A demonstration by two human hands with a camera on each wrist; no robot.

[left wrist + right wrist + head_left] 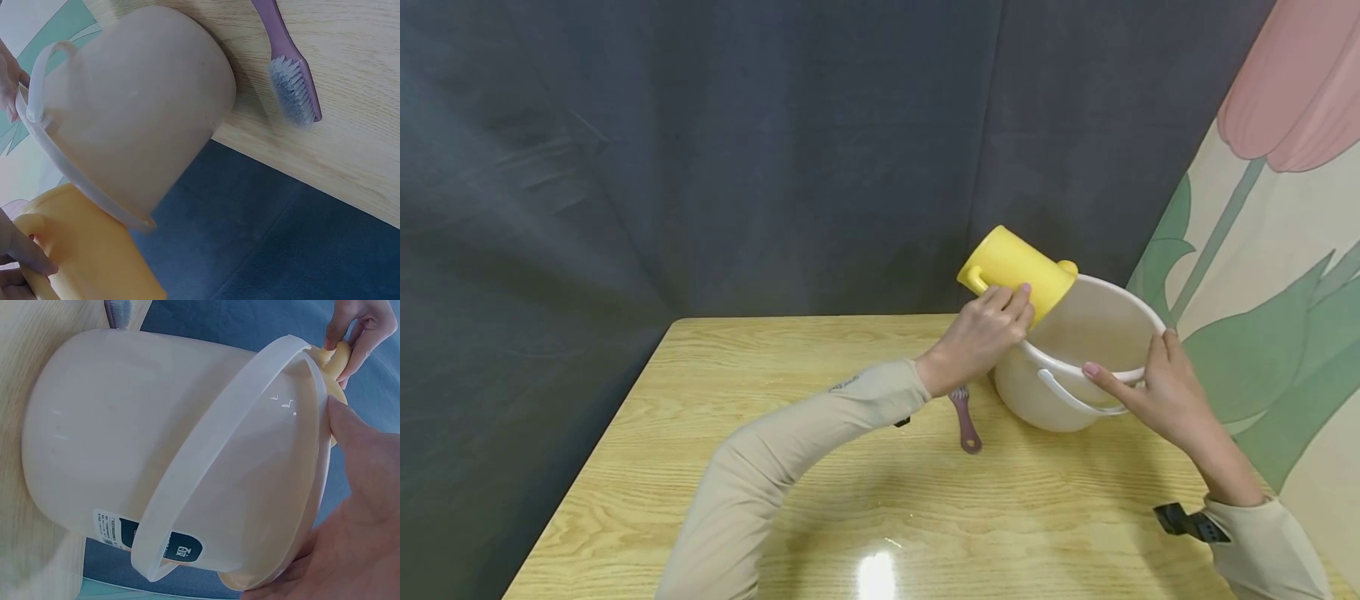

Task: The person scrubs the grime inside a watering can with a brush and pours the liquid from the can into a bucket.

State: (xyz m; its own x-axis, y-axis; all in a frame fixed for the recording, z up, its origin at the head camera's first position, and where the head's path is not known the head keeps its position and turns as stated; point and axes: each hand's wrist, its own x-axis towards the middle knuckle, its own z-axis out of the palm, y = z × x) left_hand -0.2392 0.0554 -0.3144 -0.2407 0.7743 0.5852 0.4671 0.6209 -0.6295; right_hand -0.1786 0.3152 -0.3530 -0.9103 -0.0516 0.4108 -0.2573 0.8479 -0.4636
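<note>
Beside the far-right table edge, a cream bucket [1037, 392] stands with its white handle [1075, 404] hanging down the near side. My left hand [988, 329] grips a yellow jug [1018, 267] by its side handle. The jug is tilted down toward the right, its lower end at the bucket's left rim; its inside is hidden. My right hand [1172, 392] holds the bucket's right rim, with the thumb across the near edge. In the left wrist view, the jug [94, 244] overlaps the bucket rim [81, 178].
A purple-handled brush [966, 421] with pale bristles lies on the wooden table [850, 475], left of the bucket. A dark curtain [820, 167] hangs behind the table. A wall with painted flowers [1285, 333] rises close on the right.
</note>
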